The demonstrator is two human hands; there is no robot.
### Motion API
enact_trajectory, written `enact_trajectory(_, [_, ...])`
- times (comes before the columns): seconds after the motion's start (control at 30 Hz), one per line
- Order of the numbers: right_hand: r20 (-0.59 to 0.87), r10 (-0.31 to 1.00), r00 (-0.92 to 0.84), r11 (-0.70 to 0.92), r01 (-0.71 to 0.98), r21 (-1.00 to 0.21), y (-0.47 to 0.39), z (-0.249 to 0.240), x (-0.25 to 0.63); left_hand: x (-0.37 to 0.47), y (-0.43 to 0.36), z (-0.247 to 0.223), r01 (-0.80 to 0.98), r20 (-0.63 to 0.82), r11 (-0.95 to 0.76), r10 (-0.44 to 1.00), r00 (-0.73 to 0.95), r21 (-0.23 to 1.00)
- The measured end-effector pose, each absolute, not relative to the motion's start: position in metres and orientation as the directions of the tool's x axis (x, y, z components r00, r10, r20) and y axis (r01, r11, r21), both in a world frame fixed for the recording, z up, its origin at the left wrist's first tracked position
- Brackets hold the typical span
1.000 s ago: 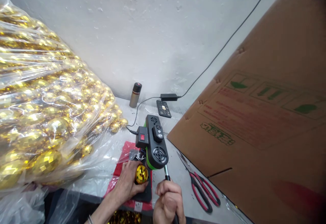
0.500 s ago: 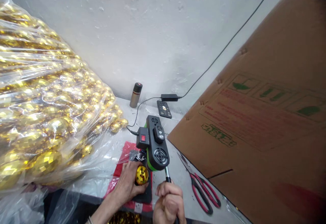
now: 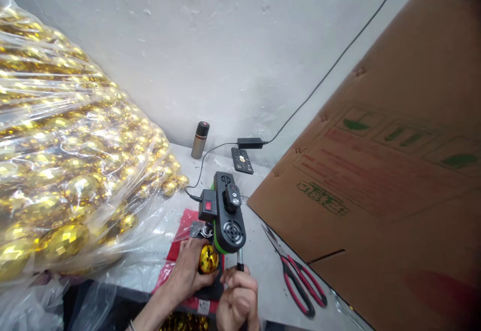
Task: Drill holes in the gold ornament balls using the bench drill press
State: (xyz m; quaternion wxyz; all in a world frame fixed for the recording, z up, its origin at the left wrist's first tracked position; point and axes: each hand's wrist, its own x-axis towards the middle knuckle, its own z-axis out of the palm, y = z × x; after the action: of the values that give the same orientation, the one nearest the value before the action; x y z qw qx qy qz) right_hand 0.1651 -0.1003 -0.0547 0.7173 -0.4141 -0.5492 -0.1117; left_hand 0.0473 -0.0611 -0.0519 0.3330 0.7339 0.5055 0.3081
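My left hand (image 3: 188, 268) is wrapped round a shiny gold faceted ball (image 3: 209, 259), low over the dark base of a small bench machine. The machine's black and green head (image 3: 230, 215) stands just right of and above the ball, with a switch box (image 3: 208, 205) on its left side. My right hand (image 3: 240, 296) is closed round the black grip of a metal lever (image 3: 240, 258) that comes from the machine. Red plastic (image 3: 176, 251) lies under the base.
Scissors (image 3: 296, 276) with red and black handles lie right of the machine. A big cardboard box (image 3: 376, 170) fills the right. Clear bags of gold balls (image 3: 75, 160) rise at the left. Behind are a bottle (image 3: 200, 140), a phone (image 3: 242, 160) and a power adapter (image 3: 250, 143).
My right hand and the lever have moved a little to the left, and the machine's head has shifted slightly left. My left hand still holds the ball in about the same place.
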Motion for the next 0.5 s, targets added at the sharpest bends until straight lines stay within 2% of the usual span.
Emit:
enact_trajectory(0.13, [0.904,0.331,0.269,0.644,0.637,-0.425,-0.102,-0.059,0.174,0.047,-0.061,-0.052,0.535,0.127,-0.276,0.946,0.299,0.799])
enact_trajectory(0.23, [0.901,0.393,0.182,0.641,0.648,-0.410,-0.110,-0.033,0.182,0.047,-0.059,-0.053,0.531,0.146,-0.287,0.945,0.292,0.797])
enact_trajectory(0.33, [0.871,0.434,0.229,0.630,0.614,-0.475,-0.115,0.015,0.185,0.046,-0.058,-0.056,0.525,0.143,-0.278,0.948,0.283,0.804])
enact_trajectory(0.4, [0.803,0.524,0.285,0.579,0.572,-0.581,-0.114,0.051,0.183,0.044,-0.063,-0.059,0.513,0.147,-0.267,0.954,0.262,0.816])
enact_trajectory(0.5, [0.752,0.588,0.299,0.531,0.558,-0.637,-0.113,0.084,0.180,0.037,-0.084,-0.068,0.458,0.169,-0.295,0.940,0.296,0.839])
